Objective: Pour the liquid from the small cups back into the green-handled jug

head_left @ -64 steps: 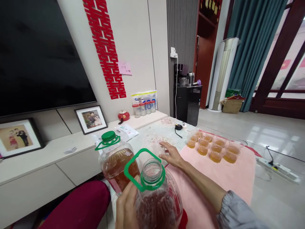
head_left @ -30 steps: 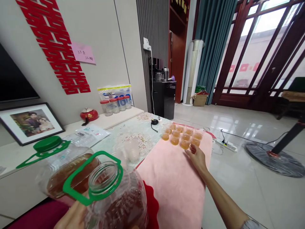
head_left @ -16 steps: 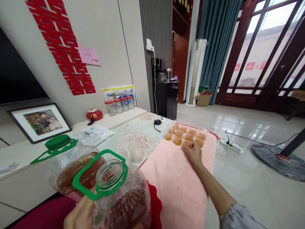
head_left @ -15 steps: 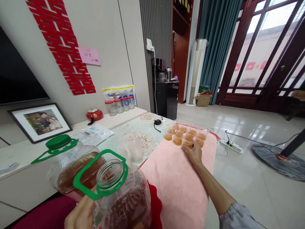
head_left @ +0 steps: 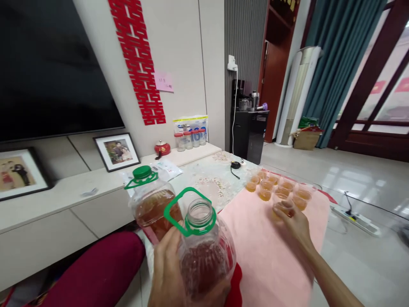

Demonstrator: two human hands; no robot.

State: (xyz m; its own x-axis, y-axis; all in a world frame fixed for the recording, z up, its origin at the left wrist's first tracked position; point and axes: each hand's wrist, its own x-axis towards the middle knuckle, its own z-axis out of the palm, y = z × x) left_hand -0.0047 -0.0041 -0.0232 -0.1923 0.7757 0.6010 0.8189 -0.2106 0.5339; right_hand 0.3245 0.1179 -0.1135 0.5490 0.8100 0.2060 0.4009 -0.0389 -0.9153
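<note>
My left hand (head_left: 168, 266) is wrapped around the side of an open clear plastic jug (head_left: 204, 260) with a green handle ring and brown liquid inside. Behind it on the left stands a second jug (head_left: 153, 209), closed by a green cap. On the pink cloth, my right hand (head_left: 297, 224) pinches the rim of a small clear plastic cup (head_left: 278, 210), partly hidden by the fingers. Several similar cups (head_left: 266, 190) of amber liquid stand grouped just beyond that hand.
The pink cloth (head_left: 265, 251) covers part of a table with a floral cover (head_left: 194, 170). A black tape measure (head_left: 235, 165) lies farther back. Lidded glass jars (head_left: 188, 140) and framed photos (head_left: 117, 151) stand along the cabinet. A power strip (head_left: 356, 219) lies on the floor at right.
The view has turned left, so things appear farther right. Relative to the cup group, my right hand has come a little nearer to me with a cup. My left hand stays on the jug.
</note>
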